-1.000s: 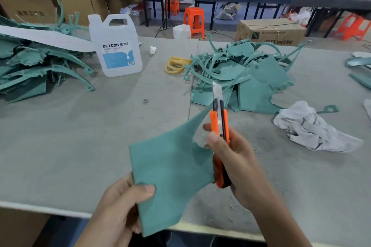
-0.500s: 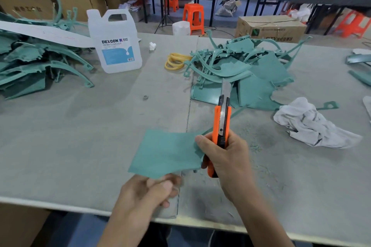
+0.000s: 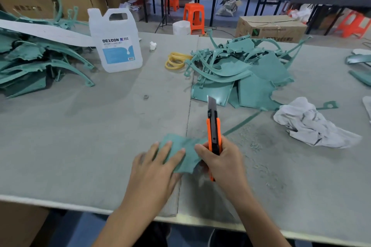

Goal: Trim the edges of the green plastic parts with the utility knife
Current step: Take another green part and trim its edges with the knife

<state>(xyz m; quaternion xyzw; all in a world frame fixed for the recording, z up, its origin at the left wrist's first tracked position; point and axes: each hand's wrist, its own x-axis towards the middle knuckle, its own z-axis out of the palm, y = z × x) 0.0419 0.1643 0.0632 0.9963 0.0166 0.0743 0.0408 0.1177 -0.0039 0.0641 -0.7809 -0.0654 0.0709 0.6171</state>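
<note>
1. The left hand (image 3: 154, 168) lays straight, slightly spread fingers flat on a thin green plastic piece (image 3: 184, 146) on the grey table (image 3: 80, 136).
2. The right hand (image 3: 222, 162) curls its fingers round an orange utility knife (image 3: 213, 132) just beside that piece's right edge, blade pointing away.
3. Beyond lie a heap of green plastic parts (image 3: 241, 72), a crumpled white rag (image 3: 309, 124) and a white plastic jug (image 3: 115, 46).

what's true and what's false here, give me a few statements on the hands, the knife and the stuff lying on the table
1. The right hand grips the orange utility knife, blade pointing away from the person. True.
2. The left hand lifts the green plastic part high in the air. False: its straight fingers press on the part, down at the table.
3. The white jug stands right of the yellow rubber bands. False: it stands left of them.
4. A crumpled white cloth lies right of the knife. True.
</note>
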